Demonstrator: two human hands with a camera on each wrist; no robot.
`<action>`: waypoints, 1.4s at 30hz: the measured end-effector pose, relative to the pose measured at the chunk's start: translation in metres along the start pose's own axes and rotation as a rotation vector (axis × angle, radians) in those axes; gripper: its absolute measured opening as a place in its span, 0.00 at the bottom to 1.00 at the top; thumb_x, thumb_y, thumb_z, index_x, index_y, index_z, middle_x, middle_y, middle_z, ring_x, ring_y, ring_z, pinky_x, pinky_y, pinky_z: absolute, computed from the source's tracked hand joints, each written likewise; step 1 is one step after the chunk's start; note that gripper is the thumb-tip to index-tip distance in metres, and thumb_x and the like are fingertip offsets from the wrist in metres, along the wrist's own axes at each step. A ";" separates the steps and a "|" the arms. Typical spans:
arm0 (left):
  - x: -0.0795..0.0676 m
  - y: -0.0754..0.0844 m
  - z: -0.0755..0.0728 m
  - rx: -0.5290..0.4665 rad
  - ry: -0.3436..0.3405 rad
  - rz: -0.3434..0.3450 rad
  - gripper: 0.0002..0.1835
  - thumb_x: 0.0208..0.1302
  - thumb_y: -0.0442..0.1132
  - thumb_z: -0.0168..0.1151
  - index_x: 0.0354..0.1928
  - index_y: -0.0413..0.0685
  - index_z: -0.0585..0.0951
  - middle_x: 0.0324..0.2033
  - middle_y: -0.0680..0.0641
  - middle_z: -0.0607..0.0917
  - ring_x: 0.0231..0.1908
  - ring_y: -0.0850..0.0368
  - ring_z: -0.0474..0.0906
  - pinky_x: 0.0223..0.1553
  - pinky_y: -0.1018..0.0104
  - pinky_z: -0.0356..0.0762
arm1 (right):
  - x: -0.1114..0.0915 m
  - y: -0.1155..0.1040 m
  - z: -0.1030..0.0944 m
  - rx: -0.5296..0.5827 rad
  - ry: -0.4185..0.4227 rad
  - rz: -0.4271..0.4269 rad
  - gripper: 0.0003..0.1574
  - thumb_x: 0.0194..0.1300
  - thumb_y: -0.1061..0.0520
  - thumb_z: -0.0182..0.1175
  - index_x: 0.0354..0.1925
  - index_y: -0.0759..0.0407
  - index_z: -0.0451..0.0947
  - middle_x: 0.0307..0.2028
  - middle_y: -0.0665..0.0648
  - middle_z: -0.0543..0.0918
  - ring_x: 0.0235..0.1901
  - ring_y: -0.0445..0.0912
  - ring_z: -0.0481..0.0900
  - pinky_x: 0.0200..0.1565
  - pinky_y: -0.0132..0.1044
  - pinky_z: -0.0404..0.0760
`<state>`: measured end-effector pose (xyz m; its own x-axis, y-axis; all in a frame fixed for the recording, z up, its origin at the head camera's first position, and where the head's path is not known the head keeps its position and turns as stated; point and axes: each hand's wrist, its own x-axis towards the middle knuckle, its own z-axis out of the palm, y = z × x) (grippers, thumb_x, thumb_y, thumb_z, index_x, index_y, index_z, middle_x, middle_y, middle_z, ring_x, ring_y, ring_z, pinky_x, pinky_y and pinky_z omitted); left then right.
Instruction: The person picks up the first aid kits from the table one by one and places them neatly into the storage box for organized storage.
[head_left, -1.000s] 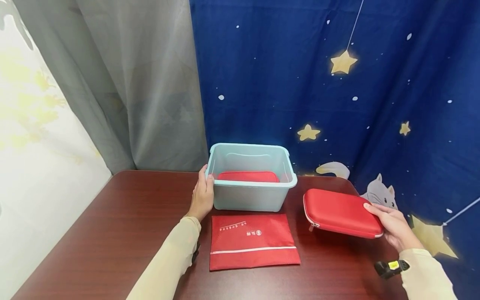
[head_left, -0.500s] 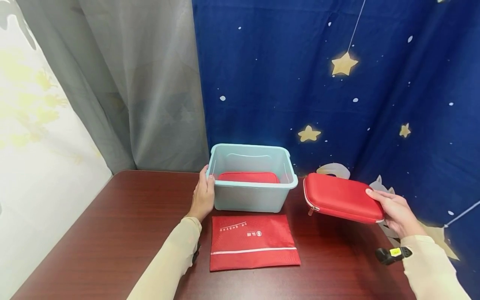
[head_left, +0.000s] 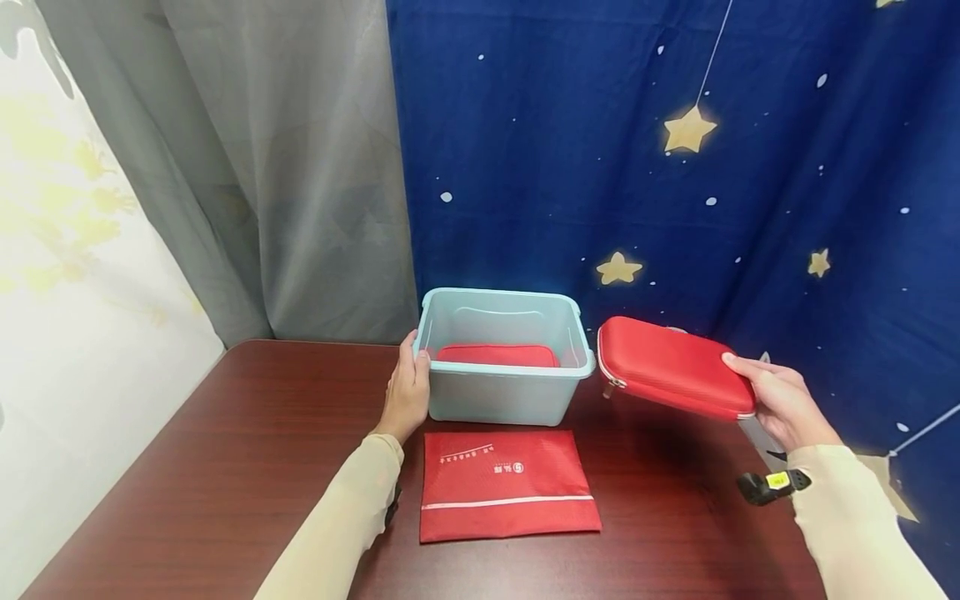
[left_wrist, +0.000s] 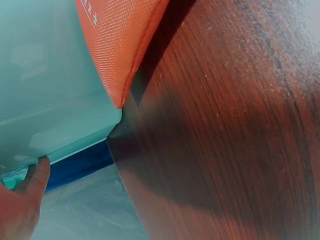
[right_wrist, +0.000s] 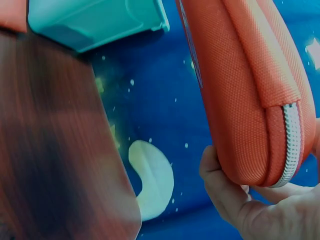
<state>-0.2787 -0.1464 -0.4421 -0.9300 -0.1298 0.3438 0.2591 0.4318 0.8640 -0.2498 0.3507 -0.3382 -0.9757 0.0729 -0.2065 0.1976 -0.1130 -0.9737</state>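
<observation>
My right hand [head_left: 787,404] grips the right end of a red zippered hard case [head_left: 671,367], thumb on top and fingers beneath. The case hangs above the table, tilted, its left end close beside the right rim of a pale blue plastic bin [head_left: 498,396]. In the right wrist view a silver zipper [right_wrist: 291,142] runs round the end of the case. My left hand [head_left: 407,387] holds the bin's left front corner. Another red case [head_left: 498,355] lies inside the bin, partly hidden by the front wall. A flat red pouch [head_left: 510,479] with white print lies before the bin.
The brown wooden table [head_left: 225,467] carries the bin and the pouch. Behind its back edge hang a grey curtain [head_left: 322,167] and a blue curtain [head_left: 540,167] with stars. Black wrist straps show at both sleeves.
My right hand has lifted the red case higher and brought it slightly left, nearer the bin's rim. The left hand, bin and pouch stay where they were.
</observation>
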 end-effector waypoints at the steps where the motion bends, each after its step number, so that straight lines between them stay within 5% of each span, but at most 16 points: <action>1: 0.000 -0.001 0.000 0.003 0.002 0.004 0.28 0.79 0.50 0.39 0.77 0.57 0.52 0.70 0.42 0.67 0.67 0.44 0.66 0.65 0.36 0.62 | 0.001 -0.001 0.004 -0.005 0.010 0.002 0.32 0.66 0.52 0.66 0.62 0.65 0.69 0.28 0.47 0.86 0.29 0.43 0.87 0.34 0.38 0.86; 3: 0.000 -0.002 0.000 0.009 0.004 0.006 0.28 0.79 0.51 0.38 0.77 0.57 0.52 0.70 0.42 0.68 0.67 0.44 0.66 0.65 0.36 0.62 | 0.002 -0.004 0.011 -0.024 0.022 0.009 0.50 0.66 0.50 0.67 0.72 0.72 0.53 0.27 0.46 0.85 0.28 0.42 0.87 0.34 0.38 0.86; 6: -0.001 -0.003 -0.001 0.011 0.006 0.008 0.29 0.79 0.52 0.38 0.77 0.57 0.52 0.69 0.42 0.68 0.67 0.44 0.66 0.65 0.36 0.62 | 0.005 -0.006 0.022 -0.037 0.037 0.011 0.58 0.65 0.49 0.67 0.75 0.74 0.45 0.27 0.45 0.85 0.28 0.42 0.87 0.33 0.38 0.86; 17: 0.000 -0.004 -0.002 0.001 0.006 0.004 0.28 0.79 0.51 0.39 0.77 0.56 0.52 0.70 0.43 0.67 0.67 0.45 0.66 0.65 0.36 0.62 | 0.014 -0.003 0.064 -0.004 0.049 0.008 0.53 0.68 0.51 0.64 0.75 0.72 0.47 0.26 0.43 0.82 0.28 0.38 0.85 0.32 0.35 0.86; 28: -0.001 -0.005 0.000 -0.007 -0.009 -0.006 0.29 0.79 0.53 0.38 0.77 0.57 0.52 0.71 0.45 0.66 0.67 0.45 0.65 0.65 0.37 0.63 | 0.026 0.003 0.107 -0.037 0.202 0.014 0.41 0.67 0.52 0.64 0.70 0.70 0.62 0.25 0.45 0.80 0.23 0.37 0.84 0.30 0.32 0.85; 34: 0.000 -0.001 -0.001 -0.010 -0.010 0.002 0.29 0.79 0.52 0.39 0.77 0.57 0.52 0.71 0.45 0.65 0.68 0.45 0.65 0.64 0.36 0.63 | 0.029 -0.004 0.132 -0.063 0.277 0.001 0.29 0.65 0.51 0.67 0.59 0.62 0.73 0.27 0.47 0.80 0.22 0.37 0.83 0.30 0.30 0.84; 37: 0.000 0.001 -0.003 -0.012 -0.013 0.000 0.30 0.78 0.54 0.38 0.77 0.57 0.52 0.71 0.45 0.65 0.69 0.45 0.64 0.64 0.36 0.63 | 0.031 -0.006 0.145 -0.076 0.282 -0.017 0.31 0.66 0.52 0.66 0.61 0.66 0.73 0.22 0.46 0.80 0.20 0.36 0.83 0.29 0.29 0.83; 42: 0.001 0.001 -0.002 -0.015 -0.015 -0.001 0.30 0.79 0.52 0.39 0.77 0.57 0.52 0.71 0.45 0.65 0.68 0.45 0.64 0.65 0.36 0.63 | 0.034 -0.005 0.163 -0.128 0.270 -0.030 0.35 0.67 0.52 0.65 0.65 0.68 0.71 0.28 0.49 0.80 0.22 0.36 0.83 0.32 0.29 0.84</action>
<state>-0.2790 -0.1481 -0.4403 -0.9340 -0.1168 0.3377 0.2621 0.4182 0.8697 -0.2997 0.1927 -0.3249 -0.9241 0.3376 -0.1789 0.1962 0.0176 -0.9804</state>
